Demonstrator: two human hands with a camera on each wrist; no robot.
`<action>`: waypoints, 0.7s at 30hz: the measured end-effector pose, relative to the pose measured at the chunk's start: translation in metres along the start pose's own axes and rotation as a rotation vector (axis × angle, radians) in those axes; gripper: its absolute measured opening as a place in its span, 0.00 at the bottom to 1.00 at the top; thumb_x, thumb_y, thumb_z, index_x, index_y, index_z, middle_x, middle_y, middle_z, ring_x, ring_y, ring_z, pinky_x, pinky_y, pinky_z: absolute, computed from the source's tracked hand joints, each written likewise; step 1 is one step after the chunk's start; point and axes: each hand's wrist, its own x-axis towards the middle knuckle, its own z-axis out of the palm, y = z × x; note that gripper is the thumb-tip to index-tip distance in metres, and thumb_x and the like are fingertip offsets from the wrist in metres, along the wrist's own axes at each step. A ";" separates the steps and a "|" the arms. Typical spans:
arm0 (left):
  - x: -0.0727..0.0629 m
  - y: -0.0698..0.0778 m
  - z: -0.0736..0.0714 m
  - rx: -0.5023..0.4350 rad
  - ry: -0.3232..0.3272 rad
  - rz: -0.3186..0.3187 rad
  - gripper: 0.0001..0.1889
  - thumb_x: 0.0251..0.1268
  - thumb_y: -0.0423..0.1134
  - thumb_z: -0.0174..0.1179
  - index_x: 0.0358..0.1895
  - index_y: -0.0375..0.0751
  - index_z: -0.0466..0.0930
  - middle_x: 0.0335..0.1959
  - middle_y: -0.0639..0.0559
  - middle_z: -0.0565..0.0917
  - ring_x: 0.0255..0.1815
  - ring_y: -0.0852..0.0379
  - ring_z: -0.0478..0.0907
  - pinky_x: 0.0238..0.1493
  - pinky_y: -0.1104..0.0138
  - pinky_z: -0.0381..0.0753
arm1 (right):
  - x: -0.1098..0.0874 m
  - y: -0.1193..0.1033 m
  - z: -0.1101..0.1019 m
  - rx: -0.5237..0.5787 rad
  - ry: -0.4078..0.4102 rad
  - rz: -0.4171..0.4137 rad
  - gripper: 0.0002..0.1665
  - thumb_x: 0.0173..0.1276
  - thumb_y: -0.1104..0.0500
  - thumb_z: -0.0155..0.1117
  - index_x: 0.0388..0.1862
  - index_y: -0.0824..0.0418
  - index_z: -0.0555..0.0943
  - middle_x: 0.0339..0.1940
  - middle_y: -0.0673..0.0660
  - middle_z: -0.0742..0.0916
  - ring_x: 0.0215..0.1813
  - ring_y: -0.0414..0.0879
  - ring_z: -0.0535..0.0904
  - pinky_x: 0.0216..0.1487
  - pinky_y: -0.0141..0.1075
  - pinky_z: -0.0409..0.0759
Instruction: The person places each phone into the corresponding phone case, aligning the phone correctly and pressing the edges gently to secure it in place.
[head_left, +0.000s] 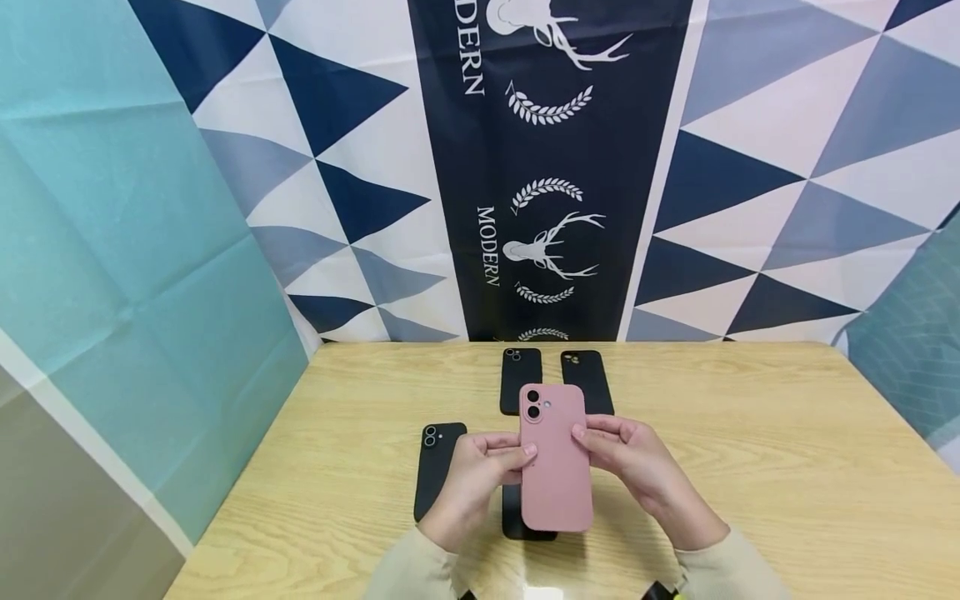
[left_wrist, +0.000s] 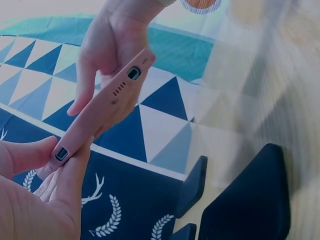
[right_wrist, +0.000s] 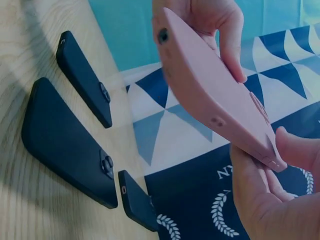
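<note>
Above the table, both hands hold a phone in a pink case [head_left: 557,475], its back and two round camera lenses facing up in the head view. My left hand [head_left: 480,471] pinches its left edge, thumb on the back and fingers underneath. On the right edge, my right hand [head_left: 633,458] grips the same way, thumb tip on the back. Cutouts along the rim of the pink case [left_wrist: 107,102] show in the left wrist view. Beneath it lies a black-cased phone [head_left: 517,521], mostly covered in the head view.
Another black-cased phone [head_left: 433,471] lies beside the left hand. Toward the table's back edge are a black-cased phone [head_left: 517,379] and a black phone case [head_left: 590,385]. The wooden table [head_left: 750,433] meets a patterned cloth [head_left: 540,167] behind and a teal one [head_left: 135,250] on the left.
</note>
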 end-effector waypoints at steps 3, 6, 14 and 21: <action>0.004 0.004 0.001 -0.003 0.008 0.009 0.15 0.57 0.31 0.66 0.46 0.24 0.82 0.36 0.40 0.89 0.27 0.65 0.85 0.35 0.70 0.87 | -0.001 0.002 -0.002 -0.006 -0.048 -0.005 0.30 0.69 0.60 0.60 0.61 0.81 0.69 0.36 0.42 0.89 0.40 0.33 0.85 0.47 0.28 0.84; 0.008 0.007 0.002 -0.006 0.009 0.016 0.16 0.57 0.32 0.66 0.47 0.25 0.82 0.36 0.42 0.89 0.27 0.65 0.85 0.36 0.70 0.87 | -0.002 0.004 -0.004 -0.010 -0.075 0.005 0.28 0.69 0.59 0.61 0.59 0.79 0.72 0.35 0.42 0.89 0.39 0.34 0.85 0.46 0.28 0.84; 0.017 -0.002 0.009 0.031 -0.022 -0.010 0.17 0.61 0.35 0.64 0.50 0.27 0.81 0.40 0.42 0.89 0.32 0.65 0.85 0.42 0.67 0.87 | -0.006 0.009 -0.005 -0.057 0.018 0.016 0.25 0.67 0.60 0.63 0.54 0.80 0.75 0.31 0.43 0.90 0.35 0.35 0.85 0.42 0.29 0.85; 0.011 -0.020 0.012 0.315 -0.005 0.121 0.18 0.67 0.41 0.59 0.46 0.26 0.82 0.38 0.37 0.88 0.37 0.51 0.87 0.42 0.62 0.88 | -0.015 0.023 -0.018 -0.090 0.106 0.088 0.25 0.64 0.61 0.66 0.52 0.79 0.77 0.32 0.48 0.90 0.34 0.36 0.86 0.41 0.31 0.86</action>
